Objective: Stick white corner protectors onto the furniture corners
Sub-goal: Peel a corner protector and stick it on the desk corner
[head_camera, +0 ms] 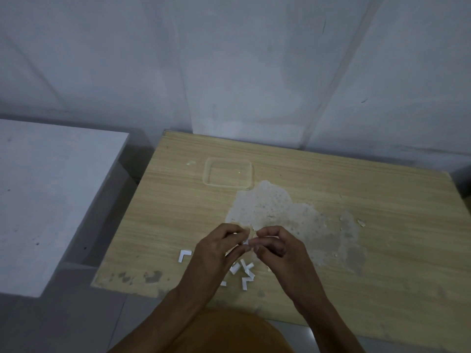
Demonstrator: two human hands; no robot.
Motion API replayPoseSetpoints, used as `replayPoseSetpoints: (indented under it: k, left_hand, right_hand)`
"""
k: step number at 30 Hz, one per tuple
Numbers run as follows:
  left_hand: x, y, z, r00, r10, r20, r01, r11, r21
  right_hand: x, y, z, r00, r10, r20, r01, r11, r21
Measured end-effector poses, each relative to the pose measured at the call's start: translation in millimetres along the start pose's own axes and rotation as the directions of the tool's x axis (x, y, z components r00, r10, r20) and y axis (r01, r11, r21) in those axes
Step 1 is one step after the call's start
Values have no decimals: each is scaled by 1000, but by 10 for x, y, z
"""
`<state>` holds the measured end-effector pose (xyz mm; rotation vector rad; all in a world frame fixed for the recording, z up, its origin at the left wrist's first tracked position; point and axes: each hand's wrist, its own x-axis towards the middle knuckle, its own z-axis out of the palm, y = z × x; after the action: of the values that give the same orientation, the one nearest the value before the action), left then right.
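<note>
Fingers (248, 242) of both hands pinching one white corner protector (246, 242), wooden table (178, 200), no readable writing

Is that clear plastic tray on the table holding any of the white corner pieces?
No, the clear tray looks empty; the loose white corner protectors lie on the table nearer the person.

Your hands (251, 247) meet over the surface (356, 200), protectors (242, 272) scattered right under them, tray (228, 173) further back, slab (51, 194) off left.
</note>
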<state>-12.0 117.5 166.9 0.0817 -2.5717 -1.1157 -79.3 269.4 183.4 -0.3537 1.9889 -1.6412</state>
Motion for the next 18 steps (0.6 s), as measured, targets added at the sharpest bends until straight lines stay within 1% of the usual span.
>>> replayPoseSetpoints:
  k: [3, 8, 11, 13, 15, 18]
  left_hand:
    - [-21, -16, 14, 999, 35, -15, -35, 998, 44]
    - [-29, -69, 15, 992, 72, -105, -66, 996, 64]
    - [-44, -54, 31, 989, 98, -111, -88, 992, 91]
    - [-37, -34, 54, 989, 80, -122, -72, 995, 74]
    - [-16, -7, 76, 988, 42, -151, -39, 999, 27]
    - [0, 44, 93, 979, -85, -184, 69, 993, -91]
  right_hand:
    - [4, -13, -11, 1000, 6, 0, -6, 1000, 21]
    - [7, -13, 15, 1000, 5, -25, -4, 1000, 31]
    - [9, 8, 50, 999, 5, -38, -4, 1000, 18]
    - [21, 32, 73, 999, -15, -50, 14, 1000, -26]
    - [44, 51, 100, 998, -29, -63, 28, 999, -30]
    - [92, 76, 132, 998, 21, -57, -18, 998, 52]
